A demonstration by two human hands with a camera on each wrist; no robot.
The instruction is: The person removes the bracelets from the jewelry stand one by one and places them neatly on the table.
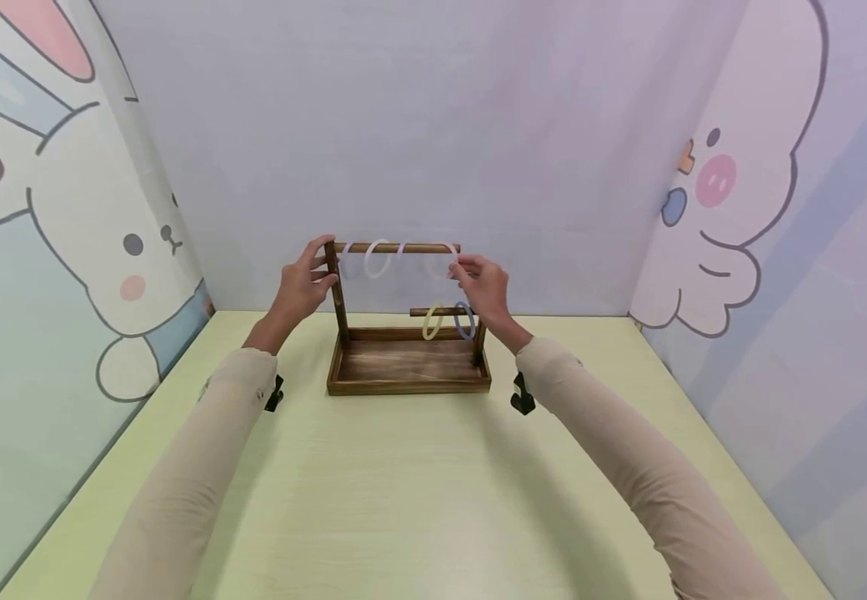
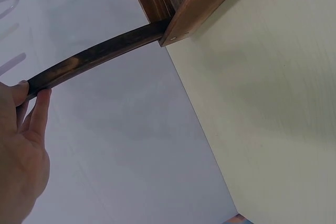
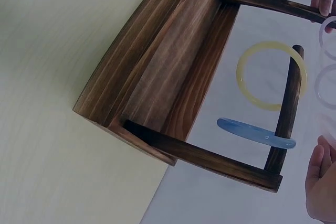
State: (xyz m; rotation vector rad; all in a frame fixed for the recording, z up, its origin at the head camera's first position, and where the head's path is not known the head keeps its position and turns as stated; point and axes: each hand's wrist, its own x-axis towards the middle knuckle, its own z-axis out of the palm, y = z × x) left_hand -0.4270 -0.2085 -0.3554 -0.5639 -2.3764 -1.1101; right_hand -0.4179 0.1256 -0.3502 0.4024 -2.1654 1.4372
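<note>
A dark wooden rack [image 1: 411,387] has a tray base, a tall left post [image 2: 100,51] and two bars. My left hand [image 1: 302,287] grips that post near its top, thumb and fingers on either side. At the free right end of the upper bar [image 1: 418,248], my right hand [image 1: 484,287] pinches a pale pink ring [image 1: 448,245] that encircles the bar. Farther left on it hang a white ring [image 1: 368,260] and two lilac ones. Below, a yellow ring [image 3: 239,74] and a blue ring [image 3: 252,131] hang from the short lower bar [image 1: 422,312].
The rack stands toward the back of a pale yellow-green table [image 1: 403,483]. Close behind is a light backdrop [image 1: 433,125], with cartoon figures on the side panels. A black wrist strap piece [image 1: 523,396] hangs below the right sleeve, and another below the left.
</note>
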